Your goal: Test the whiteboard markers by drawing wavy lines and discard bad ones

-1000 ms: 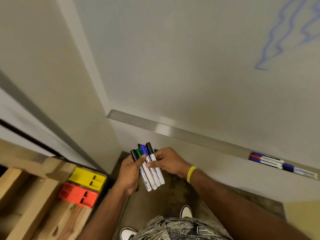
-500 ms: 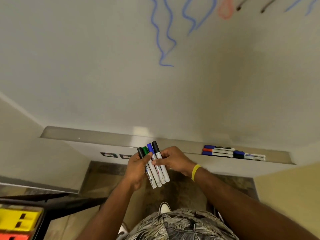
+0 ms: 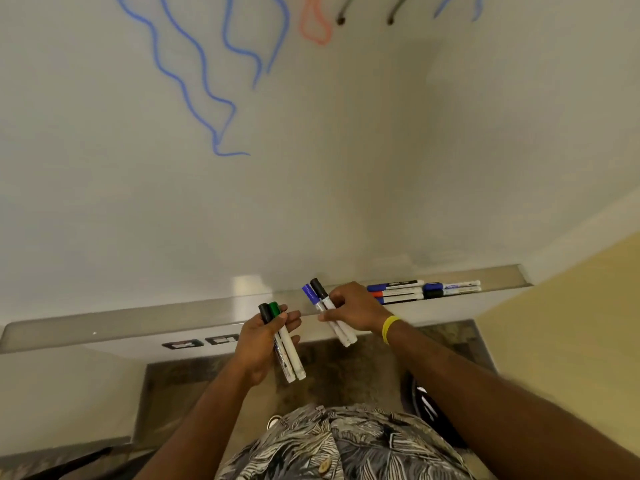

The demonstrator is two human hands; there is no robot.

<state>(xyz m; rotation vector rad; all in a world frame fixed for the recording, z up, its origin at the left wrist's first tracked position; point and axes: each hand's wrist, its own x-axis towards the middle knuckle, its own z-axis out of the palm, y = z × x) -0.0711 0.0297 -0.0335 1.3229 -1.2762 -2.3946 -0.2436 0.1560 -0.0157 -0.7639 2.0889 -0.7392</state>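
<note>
In front of the marker tray point(image 3: 138, 323), just below its front lip, both hands hover with a gap between them. The tray's left stretch shows plain metal; toward its right end lies a row of spare markers point(image 3: 422, 291), just beyond the right hand's knuckles. Above the tray the whiteboard point(image 3: 346, 185) carries blue wavy lines point(image 3: 194, 84) (a red loop beside them). The left hand point(image 3: 263, 344) grips a black-capped marker point(image 3: 265, 311) and a green-capped marker point(image 3: 274, 308), caps toward the tray. The right hand point(image 3: 353, 311), fingers curled, pinches a blue-capped marker point(image 3: 309, 294) and a second black-capped marker point(image 3: 318, 288), caps overlapping the tray's edge.
</note>
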